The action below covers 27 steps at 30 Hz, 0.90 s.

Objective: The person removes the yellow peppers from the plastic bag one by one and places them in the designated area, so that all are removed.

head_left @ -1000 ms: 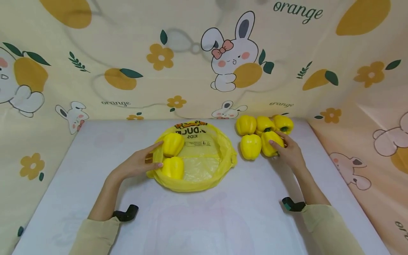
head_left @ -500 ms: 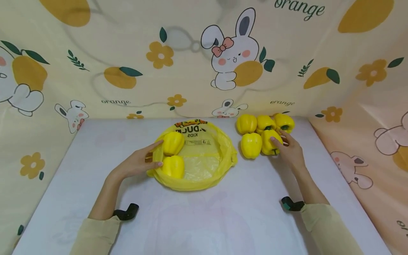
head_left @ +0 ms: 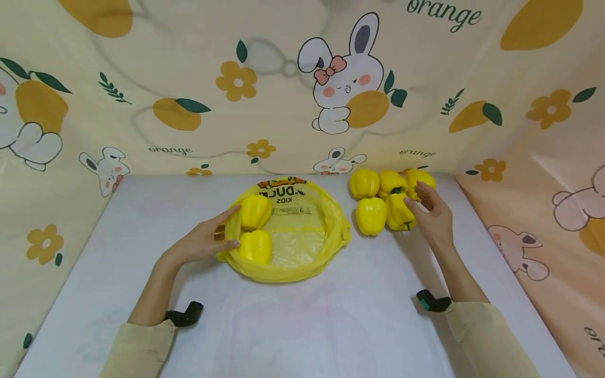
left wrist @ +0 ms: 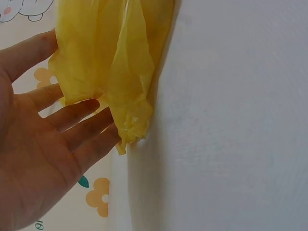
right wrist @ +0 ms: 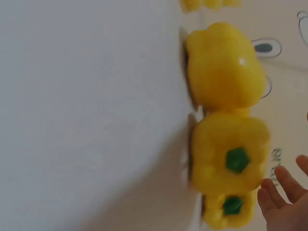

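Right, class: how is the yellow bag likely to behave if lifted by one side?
The bag would probably flop and fold, since its rim looks creased. It is likely light itself: the plastic looks thin, with print showing backwards through it. The two peppers inside may roll or slide, being rounded and smooth.

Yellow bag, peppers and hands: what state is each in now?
Yellow bag: mouth open, partly filled.
Two bagged peppers: whole, together at one side.
Loose peppers: whole, clustered on the table.
Left hand: fingers extended, touching the bag.
Right hand: gripping nothing, near the loose peppers.
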Available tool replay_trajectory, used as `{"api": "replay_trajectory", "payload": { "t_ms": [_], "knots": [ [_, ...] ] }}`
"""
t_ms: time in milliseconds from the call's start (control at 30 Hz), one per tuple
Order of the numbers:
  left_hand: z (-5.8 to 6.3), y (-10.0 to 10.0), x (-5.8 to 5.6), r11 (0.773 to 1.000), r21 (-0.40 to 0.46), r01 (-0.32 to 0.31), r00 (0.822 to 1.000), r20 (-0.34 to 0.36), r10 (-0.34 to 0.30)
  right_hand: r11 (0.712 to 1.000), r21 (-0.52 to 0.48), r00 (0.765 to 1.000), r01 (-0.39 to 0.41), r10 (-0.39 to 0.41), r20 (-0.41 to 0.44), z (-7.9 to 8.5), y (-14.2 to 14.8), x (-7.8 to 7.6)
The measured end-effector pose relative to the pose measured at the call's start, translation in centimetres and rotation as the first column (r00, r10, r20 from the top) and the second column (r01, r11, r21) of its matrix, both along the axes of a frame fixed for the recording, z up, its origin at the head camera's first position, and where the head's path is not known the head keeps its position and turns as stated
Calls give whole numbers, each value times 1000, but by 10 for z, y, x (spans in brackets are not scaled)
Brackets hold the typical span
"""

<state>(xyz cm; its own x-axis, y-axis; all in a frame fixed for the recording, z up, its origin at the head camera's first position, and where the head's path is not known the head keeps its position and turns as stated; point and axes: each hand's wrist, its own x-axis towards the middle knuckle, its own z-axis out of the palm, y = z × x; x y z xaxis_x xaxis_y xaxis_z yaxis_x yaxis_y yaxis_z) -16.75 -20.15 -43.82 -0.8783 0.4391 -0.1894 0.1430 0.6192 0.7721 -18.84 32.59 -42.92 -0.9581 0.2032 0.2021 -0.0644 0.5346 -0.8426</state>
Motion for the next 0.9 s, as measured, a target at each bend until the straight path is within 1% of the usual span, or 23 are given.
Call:
{"api": "replay_trajectory", "payload": {
  "t_ms": [167,300,400,533,733,900],
  "knots": [
    [2,3,0,1000,-8,1,1000,15,-1,998,2,995,-55,55,-82,11,-15,4],
    [5,5,0,999,-35,-4,1000,29,5,994,6,986,-111,110,-126,20,-27,5],
    [7,6,-1,999,-47,-6,999,32,7,990,6,981,-143,143,-132,27,-36,6],
    [7,6,-2,999,-53,-5,1000,29,6,983,-5,976,-183,181,-123,31,-48,2],
    [4,6,-4,999,-51,1,1000,26,0,965,-43,959,-259,252,-127,31,-70,-6],
    [3,5,-3,999,-44,-3,1000,23,4,944,-72,943,-321,311,-122,30,-88,-8]
  ]
}}
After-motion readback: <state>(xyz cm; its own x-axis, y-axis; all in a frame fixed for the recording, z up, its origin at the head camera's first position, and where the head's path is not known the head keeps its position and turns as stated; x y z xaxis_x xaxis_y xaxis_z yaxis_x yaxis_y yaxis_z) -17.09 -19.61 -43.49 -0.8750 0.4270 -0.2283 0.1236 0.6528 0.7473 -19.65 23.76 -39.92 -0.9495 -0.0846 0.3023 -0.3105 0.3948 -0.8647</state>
